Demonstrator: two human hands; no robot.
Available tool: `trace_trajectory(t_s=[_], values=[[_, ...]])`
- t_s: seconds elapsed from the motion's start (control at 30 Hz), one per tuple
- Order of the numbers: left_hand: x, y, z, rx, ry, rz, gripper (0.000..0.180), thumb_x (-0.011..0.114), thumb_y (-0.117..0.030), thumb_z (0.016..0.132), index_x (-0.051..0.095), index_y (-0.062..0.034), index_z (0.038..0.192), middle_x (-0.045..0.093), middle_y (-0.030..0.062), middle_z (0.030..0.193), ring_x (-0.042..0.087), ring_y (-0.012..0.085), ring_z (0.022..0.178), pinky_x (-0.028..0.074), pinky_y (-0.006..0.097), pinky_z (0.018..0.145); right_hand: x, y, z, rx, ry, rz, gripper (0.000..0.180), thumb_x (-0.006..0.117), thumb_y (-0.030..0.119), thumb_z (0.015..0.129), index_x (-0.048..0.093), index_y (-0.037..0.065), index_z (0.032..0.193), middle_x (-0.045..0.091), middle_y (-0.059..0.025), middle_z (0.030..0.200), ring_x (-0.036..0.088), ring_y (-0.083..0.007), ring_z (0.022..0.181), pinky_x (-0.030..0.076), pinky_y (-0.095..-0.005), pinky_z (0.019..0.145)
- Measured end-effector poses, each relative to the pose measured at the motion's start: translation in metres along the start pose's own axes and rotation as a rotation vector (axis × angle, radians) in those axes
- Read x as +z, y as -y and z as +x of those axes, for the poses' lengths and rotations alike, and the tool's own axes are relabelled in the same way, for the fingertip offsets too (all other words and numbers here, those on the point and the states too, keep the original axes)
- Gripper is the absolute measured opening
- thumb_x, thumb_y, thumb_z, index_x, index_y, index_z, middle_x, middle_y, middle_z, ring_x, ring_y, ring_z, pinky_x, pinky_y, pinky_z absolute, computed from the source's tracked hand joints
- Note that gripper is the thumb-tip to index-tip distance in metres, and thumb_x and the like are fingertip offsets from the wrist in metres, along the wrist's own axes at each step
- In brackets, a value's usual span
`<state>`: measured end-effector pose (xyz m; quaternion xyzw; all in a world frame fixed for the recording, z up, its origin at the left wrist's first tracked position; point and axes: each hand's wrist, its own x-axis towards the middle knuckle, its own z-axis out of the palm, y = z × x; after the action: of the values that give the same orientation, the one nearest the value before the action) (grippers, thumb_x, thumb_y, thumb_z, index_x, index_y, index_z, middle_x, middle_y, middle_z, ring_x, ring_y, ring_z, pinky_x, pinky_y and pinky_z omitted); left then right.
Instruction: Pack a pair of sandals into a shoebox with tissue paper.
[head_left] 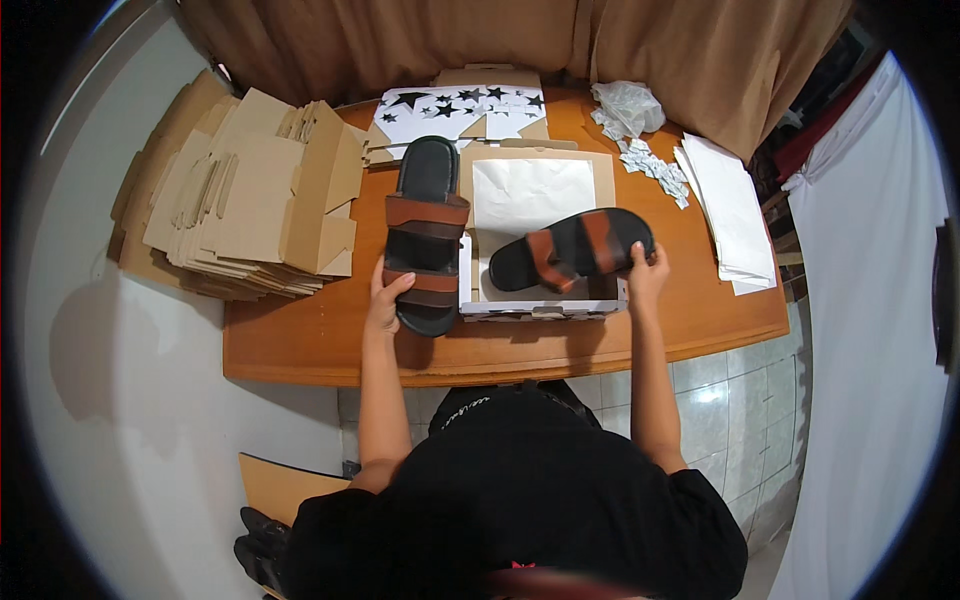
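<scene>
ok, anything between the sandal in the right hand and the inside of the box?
Nothing visible. The right hand holds the sandal above the box, which is open on top. The paper shows beyond it. The left hand holds the other sandal off to the left.

The sandals (pixel 425 246) are black with brown straps (pixel 428 213).

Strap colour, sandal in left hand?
Straps are reddish-brown; best seen in the head view.
</scene>
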<state>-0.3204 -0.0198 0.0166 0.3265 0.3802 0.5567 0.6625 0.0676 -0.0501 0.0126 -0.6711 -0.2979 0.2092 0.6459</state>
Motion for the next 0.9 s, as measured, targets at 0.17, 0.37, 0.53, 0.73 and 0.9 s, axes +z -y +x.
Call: trace_trajectory(t_s=[0.17, 0.37, 0.53, 0.73, 0.9], values=[[0.033, 0.026, 0.027, -0.026, 0.072, -0.034, 0.065, 0.07, -0.009, 0.066, 0.041, -0.0016, 0.123, 0.054, 0.0103, 0.107, 0.054, 0.0202, 0.098, 0.044, 0.032, 0.087, 0.017, -0.022, -0.022, -0.021, 0.052, -0.115, 0.029, 0.054, 0.009, 0.086, 0.046, -0.003, 0.112, 0.058, -0.0112, 0.09, 0.059, -0.0171, 0.069, 0.053, -0.0282, 0.045], [0.045, 0.042, 0.036, -0.071, 0.178, -0.069, 0.057, 0.07, -0.01, 0.068, 0.044, -0.002, 0.119, 0.054, 0.0092, 0.103, 0.053, 0.0186, 0.095, 0.045, 0.031, 0.084, 0.024, -0.003, -0.04, 0.109, 0.109, -0.118, 0.033, 0.05, 0.003, 0.086, 0.042, 0.002, 0.118, 0.055, -0.0134, 0.1, 0.059, -0.02, 0.077, 0.054, -0.0281, 0.047], [0.047, 0.044, 0.034, -0.093, 0.2, -0.107, 0.051, 0.069, -0.008, 0.068, 0.046, -0.0022, 0.114, 0.055, 0.0086, 0.101, 0.054, 0.0182, 0.092, 0.046, 0.031, 0.083, 0.013, -0.01, -0.028, 0.076, 0.169, -0.235, 0.035, 0.056, 0.003, 0.08, 0.044, 0.001, 0.113, 0.053, -0.0241, 0.105, 0.058, -0.0304, 0.091, 0.048, -0.0353, 0.073], [0.052, 0.042, 0.031, -0.088, 0.21, -0.1, 0.049, 0.069, -0.008, 0.069, 0.046, -0.0023, 0.112, 0.055, 0.0086, 0.099, 0.055, 0.0177, 0.091, 0.046, 0.03, 0.082, 0.007, -0.004, -0.021, 0.046, 0.324, -0.531, 0.047, 0.064, 0.002, 0.074, 0.04, 0.0, 0.115, 0.055, -0.0257, 0.102, 0.058, -0.0347, 0.092, 0.048, -0.0404, 0.077], [0.051, 0.042, 0.031, -0.085, 0.204, -0.078, 0.047, 0.069, -0.008, 0.069, 0.046, -0.0026, 0.11, 0.055, 0.0085, 0.098, 0.055, 0.0175, 0.09, 0.046, 0.03, 0.081, 0.012, 0.028, -0.024, -0.099, 0.394, -0.972, 0.048, 0.072, 0.008, 0.068, 0.046, 0.002, 0.108, 0.06, -0.0264, 0.092, 0.059, -0.0384, 0.09, 0.049, -0.0438, 0.072]])
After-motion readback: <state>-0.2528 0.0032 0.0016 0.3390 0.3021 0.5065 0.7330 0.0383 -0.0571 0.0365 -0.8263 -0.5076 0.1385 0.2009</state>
